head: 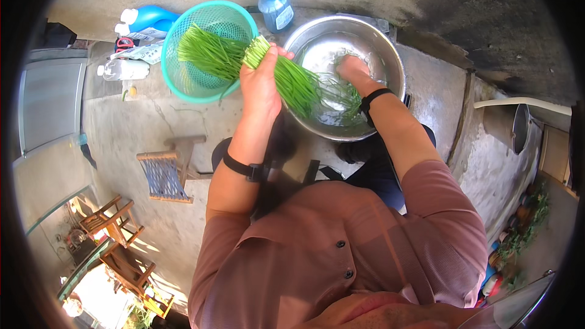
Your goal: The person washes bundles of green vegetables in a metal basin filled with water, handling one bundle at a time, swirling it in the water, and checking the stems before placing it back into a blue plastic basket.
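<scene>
My left hand (260, 80) grips a thick bunch of Chinese chives (297, 84), its pale cut ends up by my thumb. The green leaves hang over the near-left rim of a steel basin (397, 68) and trail into the water. Inside that basin, my right hand (353, 69) is partly under water, its fingers hidden, with loose chive leaves (349, 100) around it. A second bunch of chives (208, 50) lies in a green plastic mesh basket (171, 73), left of the basin.
A blue pump bottle (276, 11) stands behind, between basket and basin. Further left are blue detergent bottles (153, 20), a clear plastic bottle (125, 70) and red-handled scissors (124, 45). A small folding stool (165, 177) is on the concrete floor; a metal bucket (507, 125) is at right.
</scene>
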Tool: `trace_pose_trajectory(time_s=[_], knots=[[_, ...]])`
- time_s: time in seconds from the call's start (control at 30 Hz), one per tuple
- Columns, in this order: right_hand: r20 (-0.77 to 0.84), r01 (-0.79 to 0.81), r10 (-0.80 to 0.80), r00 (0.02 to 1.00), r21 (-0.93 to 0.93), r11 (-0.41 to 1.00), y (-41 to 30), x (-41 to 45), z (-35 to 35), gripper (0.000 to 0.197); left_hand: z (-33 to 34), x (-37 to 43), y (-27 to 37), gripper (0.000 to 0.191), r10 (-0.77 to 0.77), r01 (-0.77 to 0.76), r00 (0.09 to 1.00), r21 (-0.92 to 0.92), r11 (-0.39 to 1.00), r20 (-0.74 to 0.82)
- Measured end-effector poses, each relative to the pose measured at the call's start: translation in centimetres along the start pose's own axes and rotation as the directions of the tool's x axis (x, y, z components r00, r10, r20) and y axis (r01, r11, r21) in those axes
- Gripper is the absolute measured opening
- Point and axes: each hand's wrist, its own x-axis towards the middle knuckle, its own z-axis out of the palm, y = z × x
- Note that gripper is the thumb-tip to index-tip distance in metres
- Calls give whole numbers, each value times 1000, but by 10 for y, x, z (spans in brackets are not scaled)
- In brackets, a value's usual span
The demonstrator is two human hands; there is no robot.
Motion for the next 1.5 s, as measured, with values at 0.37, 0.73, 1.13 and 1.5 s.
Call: trace_pose_trajectory(time_s=[0.37,0.73,1.13,1.5], knots=[[-170,150,-120,978,176,973,4,-27,-51,27,10,0,-9,10,-9,8,1000,47,999,21],[-416,538,-349,840,551,638,-49,-125,-92,22,0,3,-33,10,-26,13,996,144,989,87],[-551,660,-468,691,216,720,-83,-161,-95,18,4,-3,-33,12,-71,46,988,177,983,135],[-608,652,-531,590,-30,758,-88,-158,-89,24,5,-3,-33,13,-14,-27,984,228,973,177]])
